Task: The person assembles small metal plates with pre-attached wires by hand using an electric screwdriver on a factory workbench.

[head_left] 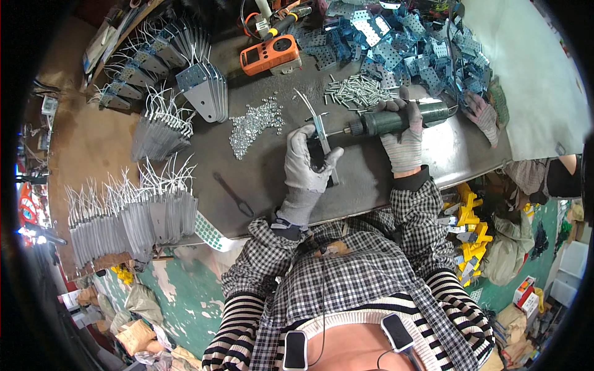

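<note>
My left hand (pixel 304 167), in a grey work glove, is closed around a flat grey metal plate with a small blue metal bracket (pixel 319 125) and white wires at its far end. My right hand (pixel 403 139), also gloved, grips a dark green electric screwdriver (pixel 377 122) lying level and pointing left. Its thin bit (pixel 338 132) reaches to the bracket, at or very near it; contact is too small to make out. Beyond the screwdriver lies a heap of silver screws (pixel 359 91). Left of my left hand is a spread of small shiny nuts (pixel 252 127).
Wired grey plates (pixel 133 222) stand in rows at left, with more bundles behind. An orange meter-like device (pixel 270 55) sits at the back beside piled blue brackets (pixel 396 46). A dark flat tool (pixel 233 195) lies near the front edge. At right is another glove (pixel 482 117); whether worn, I cannot tell.
</note>
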A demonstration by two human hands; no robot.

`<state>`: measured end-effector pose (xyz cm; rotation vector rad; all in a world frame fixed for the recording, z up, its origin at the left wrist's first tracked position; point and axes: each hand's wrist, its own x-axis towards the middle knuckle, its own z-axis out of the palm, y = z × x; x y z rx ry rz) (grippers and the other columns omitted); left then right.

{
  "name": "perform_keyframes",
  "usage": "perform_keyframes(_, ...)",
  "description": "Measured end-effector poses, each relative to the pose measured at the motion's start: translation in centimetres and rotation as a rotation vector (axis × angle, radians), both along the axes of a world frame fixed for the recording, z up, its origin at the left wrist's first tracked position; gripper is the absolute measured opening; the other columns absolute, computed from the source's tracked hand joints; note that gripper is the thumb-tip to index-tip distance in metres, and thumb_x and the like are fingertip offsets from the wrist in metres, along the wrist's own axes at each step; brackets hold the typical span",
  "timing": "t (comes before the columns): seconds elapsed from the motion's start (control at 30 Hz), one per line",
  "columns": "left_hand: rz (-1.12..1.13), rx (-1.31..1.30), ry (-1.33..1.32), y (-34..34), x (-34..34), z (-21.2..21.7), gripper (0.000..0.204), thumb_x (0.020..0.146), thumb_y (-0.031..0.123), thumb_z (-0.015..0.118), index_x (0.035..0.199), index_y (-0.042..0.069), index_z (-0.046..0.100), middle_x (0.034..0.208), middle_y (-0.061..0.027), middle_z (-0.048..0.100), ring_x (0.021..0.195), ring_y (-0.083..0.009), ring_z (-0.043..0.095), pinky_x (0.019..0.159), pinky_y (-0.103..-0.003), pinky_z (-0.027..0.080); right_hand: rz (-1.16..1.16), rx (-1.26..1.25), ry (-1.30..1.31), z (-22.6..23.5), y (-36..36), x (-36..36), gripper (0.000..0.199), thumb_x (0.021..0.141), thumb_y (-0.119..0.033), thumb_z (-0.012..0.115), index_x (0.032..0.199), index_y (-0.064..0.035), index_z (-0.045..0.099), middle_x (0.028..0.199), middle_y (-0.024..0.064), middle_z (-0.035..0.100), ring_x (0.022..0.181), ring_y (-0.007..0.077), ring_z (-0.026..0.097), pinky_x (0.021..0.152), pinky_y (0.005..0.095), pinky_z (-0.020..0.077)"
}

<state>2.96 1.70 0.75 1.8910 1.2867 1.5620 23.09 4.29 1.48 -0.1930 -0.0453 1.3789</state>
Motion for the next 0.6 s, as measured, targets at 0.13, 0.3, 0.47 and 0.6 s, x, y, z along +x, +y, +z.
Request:
perform_keyframes(0.13,-0.074,-0.266,0.085,0.5,-0.1,0.3,0.026,0.078,0.002,0.073,0.087,0.004,0.049,0.072,-0.0012,0.049,0.064,-0.0083,0.046,0.062,-0.026,0.044,-0.016,0.005,0.078,-0.2,0.7,-0.5,0.03,0.084,-0.011,0.075,0.107,-0.0074,0.056,0.083,-0.0007,0.049,0.079,0.0151,0.051,0.095,0.0398,0.0474)
perform_keyframes(0.3,-0.044,-0.241,0.131,1.5,0.4,0.1,0.029,0.078,0.011,0.074,0.081,0.004,0.046,0.068,-0.0088,0.051,0.059,-0.0231,0.055,0.056,-0.036,0.047,-0.039,0.081,0.079,-1.2,1.7,-0.3,0.022,0.082,-0.013,0.076,0.095,-0.0114,0.059,0.078,-0.0038,0.043,0.074,0.0114,0.045,0.091,0.0361,0.0453)
perform_keyframes(0.47,-0.16,-0.467,-0.151,1.5,-0.2,-0.4,0.027,0.086,0.017,0.073,0.105,0.003,0.061,0.079,0.0,0.058,0.067,-0.0088,0.052,0.059,-0.027,0.047,-0.004,0.121,0.023,-0.7,1.9,-0.5,0.033,0.081,-0.018,0.079,0.103,-0.0116,0.056,0.077,-0.0051,0.041,0.074,0.0106,0.044,0.091,0.0363,0.0449)
perform_keyframes(0.6,-0.624,-1.246,-0.662,6.1,-5.9,1.5,0.045,0.102,0.039,0.046,0.136,0.008,0.049,0.085,-0.0022,0.06,0.06,-0.0094,0.05,0.049,-0.02,0.04,0.153,0.242,-0.029,2.1,1.3,-1.3,0.048,0.081,-0.023,0.08,0.116,-0.0102,0.051,0.078,-0.0052,0.041,0.075,0.0116,0.046,0.093,0.0395,0.0442)
